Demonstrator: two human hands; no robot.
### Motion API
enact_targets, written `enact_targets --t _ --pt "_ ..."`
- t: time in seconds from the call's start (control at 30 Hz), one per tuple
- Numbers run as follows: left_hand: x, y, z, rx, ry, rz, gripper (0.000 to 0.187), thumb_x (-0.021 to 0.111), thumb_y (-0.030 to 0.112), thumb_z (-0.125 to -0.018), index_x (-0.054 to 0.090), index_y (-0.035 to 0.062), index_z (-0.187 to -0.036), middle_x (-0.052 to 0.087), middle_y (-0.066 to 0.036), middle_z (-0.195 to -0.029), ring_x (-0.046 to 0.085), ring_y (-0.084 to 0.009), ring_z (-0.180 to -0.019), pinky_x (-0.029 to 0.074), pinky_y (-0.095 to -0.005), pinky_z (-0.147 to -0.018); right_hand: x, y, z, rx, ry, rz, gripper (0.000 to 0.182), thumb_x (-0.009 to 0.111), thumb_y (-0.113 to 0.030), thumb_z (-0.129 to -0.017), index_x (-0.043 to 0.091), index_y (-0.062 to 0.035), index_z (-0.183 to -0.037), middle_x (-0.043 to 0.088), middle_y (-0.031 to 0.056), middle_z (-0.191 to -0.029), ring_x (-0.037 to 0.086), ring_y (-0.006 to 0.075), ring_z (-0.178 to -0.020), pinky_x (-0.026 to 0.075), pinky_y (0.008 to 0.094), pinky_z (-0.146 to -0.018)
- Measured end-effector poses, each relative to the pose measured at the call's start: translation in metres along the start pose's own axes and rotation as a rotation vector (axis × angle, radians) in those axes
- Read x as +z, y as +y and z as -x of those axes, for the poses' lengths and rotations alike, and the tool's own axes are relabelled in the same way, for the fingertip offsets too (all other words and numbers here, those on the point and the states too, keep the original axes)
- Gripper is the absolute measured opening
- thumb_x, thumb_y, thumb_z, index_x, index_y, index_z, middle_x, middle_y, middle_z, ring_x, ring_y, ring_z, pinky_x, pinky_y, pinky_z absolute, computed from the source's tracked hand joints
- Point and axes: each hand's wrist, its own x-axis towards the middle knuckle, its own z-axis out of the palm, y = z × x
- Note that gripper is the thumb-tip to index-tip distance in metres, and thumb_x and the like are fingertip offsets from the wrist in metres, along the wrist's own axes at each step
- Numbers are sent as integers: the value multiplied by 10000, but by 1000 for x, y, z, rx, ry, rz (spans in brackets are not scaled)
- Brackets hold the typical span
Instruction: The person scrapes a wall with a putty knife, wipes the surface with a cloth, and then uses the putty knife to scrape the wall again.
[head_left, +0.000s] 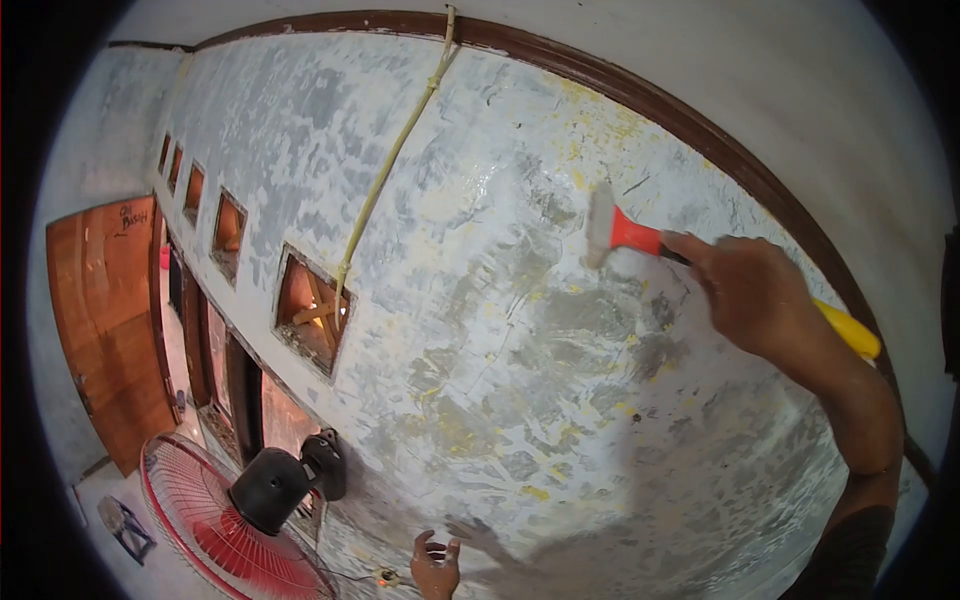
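Note:
My right hand [758,298] is closed around the handle of a scraper [634,236]. The scraper has a pale, wide blade, a red neck and a black section by my fingers; a yellow end shows beyond my wrist. Its blade is at the patchy wall [520,345], in the upper right part of the view. Low in the view, my left hand [437,567] is up near the wall with its fingers bent and apart, and nothing shows in it. The wall has grey bare spots, white coating and flecks of yellow.
A fan [225,520] with a red guard stands at lower left. A yellowish conduit [390,155] runs down the wall to a square vent opening [310,310]. A wooden door [108,330] is at far left; a socket [386,577] with a cord sits near my left hand.

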Motion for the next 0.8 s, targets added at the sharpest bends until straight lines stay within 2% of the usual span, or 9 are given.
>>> enact_targets --t 0.03,0.1,0.13,0.43,0.5,0.63,0.67,0.73,0.8 --pt "-7 3 0 6 4 -11 432 773 233 -783 585 49 -1125 669 -101 -756 638 -211 -638 497 -329 -601 -6 -2 2 7 4 -10 357 545 -96 -874 625 -152 -1217 634 173 -757 641 339 -708 502 441 -637" --pt "-15 24 2 -156 -155 0 493 687 346 -847 557 91 -1248 656 -158 -1028 625 -290 -914 497 -427 -793 -22 -3 3 172 -221 -7 338 552 -99 -874 630 -139 -1201 628 176 -719 639 344 -689 496 441 -627" --pt "-3 10 3 -14 -39 26 463 729 306 -838 572 76 -1208 669 -125 -830 627 -256 -724 500 -373 -629 -19 -1 4 100 -120 -13 323 551 -92 -875 635 -130 -1185 621 175 -680 635 345 -656 488 440 -616" --pt "13 -2 1 -48 -158 18 445 720 293 -848 575 97 -1220 686 -134 -887 630 -258 -745 511 -392 -675 5 -1 -19 -60 34 23 313 564 -106 -880 621 -149 -1184 617 175 -676 621 351 -664 474 451 -612" --pt "15 -8 -1 -4 -56 38 418 776 247 -780 601 47 -1104 665 -99 -742 637 -209 -638 491 -323 -594 -8 -3 -9 12 -24 -9 298 560 -103 -883 622 -150 -1171 619 173 -678 619 355 -661 471 455 -616" --pt "7 1 -6 -23 -12 -50 414 788 286 -762 624 41 -1053 655 -102 -725 630 -197 -634 486 -322 -591 -12 1 -13 65 -46 -3 274 549 -95 -890 621 -154 -1148 626 165 -694 615 355 -664 461 463 -622" --pt "5 6 -9 -114 -72 -26 454 792 287 -756 617 19 -1077 678 -143 -847 659 -257 -708 510 -361 -650 -8 4 -19 -32 53 14 276 537 -88 -894 615 -139 -1154 623 183 -711 611 374 -690 459 465 -638" --pt "13 -8 -17 66 60 17 476 806 333 -745 650 1 -1049 693 -172 -911 674 -273 -796 522 -358 -706 -13 9 -23 -101 31 18 302 533 -81 -885 603 -119 -1176 641 203 -797 616 392 -736 464 465 -677" --pt "11 4 -10 -34 83 -84 617 811 450 -712 659 -3 -1103 695 -182 -960 668 -287 -835 524 -366 -752 -6 16 -21 -106 -96 -73 330 508 -122 -931 544 -102 -1258 597 224 -1033 597 399 -912 473 463 -764"
